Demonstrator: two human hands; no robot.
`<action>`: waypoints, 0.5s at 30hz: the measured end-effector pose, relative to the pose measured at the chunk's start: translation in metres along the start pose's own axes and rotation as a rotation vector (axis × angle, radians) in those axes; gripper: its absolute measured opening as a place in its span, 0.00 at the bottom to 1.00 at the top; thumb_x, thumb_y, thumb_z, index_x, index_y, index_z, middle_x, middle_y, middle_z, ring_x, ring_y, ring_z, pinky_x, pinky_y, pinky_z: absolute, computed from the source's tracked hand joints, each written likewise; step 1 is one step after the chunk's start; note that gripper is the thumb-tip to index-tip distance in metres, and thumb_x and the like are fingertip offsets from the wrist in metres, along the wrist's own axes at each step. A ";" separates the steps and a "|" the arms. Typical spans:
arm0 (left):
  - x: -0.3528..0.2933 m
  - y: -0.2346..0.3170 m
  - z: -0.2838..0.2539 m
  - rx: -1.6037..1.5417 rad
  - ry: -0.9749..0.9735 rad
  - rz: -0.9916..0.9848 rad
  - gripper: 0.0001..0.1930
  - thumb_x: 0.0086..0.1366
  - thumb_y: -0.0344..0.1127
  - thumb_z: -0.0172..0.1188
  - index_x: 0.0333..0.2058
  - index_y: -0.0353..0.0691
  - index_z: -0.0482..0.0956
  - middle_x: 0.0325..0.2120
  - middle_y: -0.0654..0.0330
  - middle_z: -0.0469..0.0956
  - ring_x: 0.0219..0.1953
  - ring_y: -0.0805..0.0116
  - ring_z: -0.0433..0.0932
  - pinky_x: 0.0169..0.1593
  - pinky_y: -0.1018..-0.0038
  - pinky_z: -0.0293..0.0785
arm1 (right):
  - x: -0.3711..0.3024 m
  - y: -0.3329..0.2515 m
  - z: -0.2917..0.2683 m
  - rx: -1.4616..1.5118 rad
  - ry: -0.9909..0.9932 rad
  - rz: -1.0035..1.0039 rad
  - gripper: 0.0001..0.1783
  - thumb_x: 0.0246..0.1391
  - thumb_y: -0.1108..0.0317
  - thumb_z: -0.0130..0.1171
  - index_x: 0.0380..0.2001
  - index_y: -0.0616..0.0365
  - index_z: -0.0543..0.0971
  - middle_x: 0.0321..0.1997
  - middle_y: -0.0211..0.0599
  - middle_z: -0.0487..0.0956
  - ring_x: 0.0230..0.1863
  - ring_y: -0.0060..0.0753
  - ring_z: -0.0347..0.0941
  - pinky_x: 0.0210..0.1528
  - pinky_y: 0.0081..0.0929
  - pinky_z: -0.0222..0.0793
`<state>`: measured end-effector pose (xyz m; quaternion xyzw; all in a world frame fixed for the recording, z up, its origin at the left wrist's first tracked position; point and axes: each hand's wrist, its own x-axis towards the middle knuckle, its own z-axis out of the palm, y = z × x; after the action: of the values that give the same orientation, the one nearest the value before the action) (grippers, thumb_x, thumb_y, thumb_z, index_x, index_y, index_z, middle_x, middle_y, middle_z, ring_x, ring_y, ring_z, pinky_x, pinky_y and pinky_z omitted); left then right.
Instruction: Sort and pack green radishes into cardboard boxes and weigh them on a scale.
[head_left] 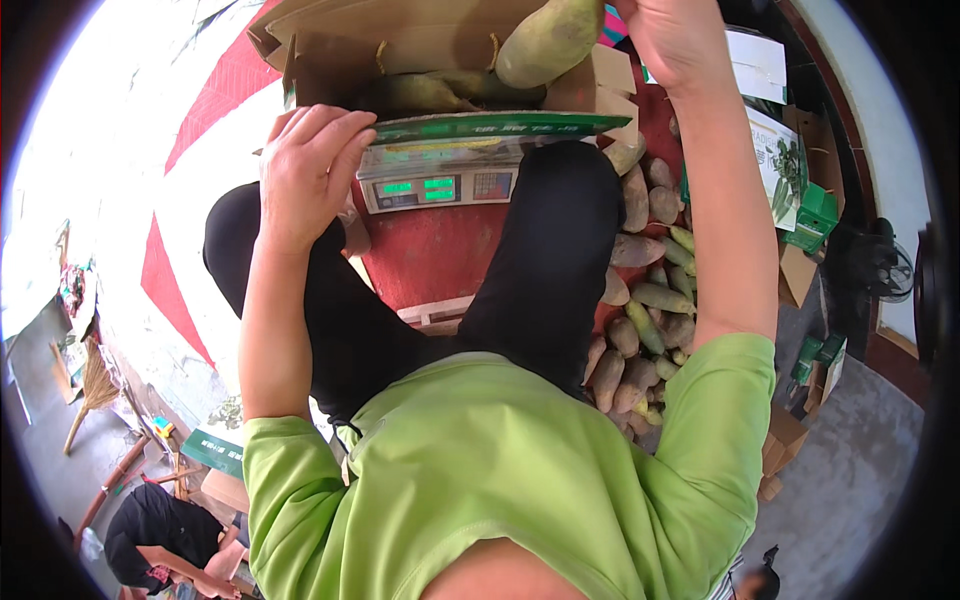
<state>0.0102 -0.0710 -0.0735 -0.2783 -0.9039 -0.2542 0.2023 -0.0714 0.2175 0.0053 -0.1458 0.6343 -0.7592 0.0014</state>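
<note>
My left hand is closed on the left end of the green front flap of a cardboard box. The box stands open in front of my knees, with several green radishes lying inside. Above its right side, a large pale green radish hangs tilted. My right hand is curled at that radish's upper end, though the picture's top edge cuts off the fingertips. Under the box is a digital scale with lit green displays.
A heap of radishes, some brownish with soil, lies by my right leg. Farther right are printed cartons and a black fan. At lower left are a straw broom and another person in black.
</note>
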 end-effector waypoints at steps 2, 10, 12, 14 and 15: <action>0.000 0.000 -0.001 0.003 -0.004 -0.007 0.06 0.56 0.32 0.60 0.33 0.40 0.81 0.28 0.62 0.77 0.32 0.63 0.75 0.43 0.69 0.68 | -0.002 0.002 0.012 -0.136 -0.050 0.064 0.10 0.58 0.76 0.51 0.42 0.60 0.76 0.29 0.27 0.75 0.28 0.19 0.73 0.33 0.15 0.71; 0.003 0.003 0.004 -0.001 0.047 -0.039 0.07 0.57 0.32 0.61 0.35 0.42 0.82 0.28 0.62 0.78 0.33 0.64 0.76 0.42 0.70 0.68 | -0.004 0.057 0.041 -0.788 -0.462 -0.020 0.16 0.55 0.67 0.54 0.46 0.62 0.77 0.44 0.42 0.81 0.45 0.34 0.77 0.49 0.27 0.69; 0.002 0.001 0.004 -0.040 0.098 -0.067 0.07 0.57 0.31 0.62 0.36 0.42 0.82 0.29 0.61 0.78 0.34 0.64 0.76 0.42 0.70 0.69 | -0.012 0.053 0.034 -0.706 -0.374 0.020 0.16 0.54 0.67 0.54 0.45 0.62 0.77 0.44 0.42 0.81 0.45 0.34 0.77 0.49 0.27 0.69; -0.001 -0.003 0.003 -0.014 0.133 -0.065 0.08 0.57 0.31 0.62 0.36 0.41 0.82 0.30 0.61 0.78 0.34 0.64 0.76 0.42 0.70 0.69 | -0.023 0.037 0.023 -0.664 -0.240 0.105 0.16 0.54 0.69 0.56 0.45 0.63 0.77 0.44 0.41 0.80 0.45 0.30 0.76 0.50 0.25 0.69; 0.001 -0.003 0.003 0.001 0.173 -0.050 0.08 0.57 0.31 0.62 0.36 0.41 0.82 0.30 0.61 0.78 0.34 0.63 0.76 0.42 0.70 0.69 | -0.030 0.033 0.009 -0.612 -0.184 0.112 0.16 0.54 0.70 0.56 0.45 0.64 0.77 0.43 0.40 0.80 0.44 0.28 0.76 0.49 0.24 0.69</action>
<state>0.0073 -0.0713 -0.0765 -0.2326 -0.8898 -0.2818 0.2733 -0.0469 0.2076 -0.0311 -0.1725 0.8373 -0.5156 0.0567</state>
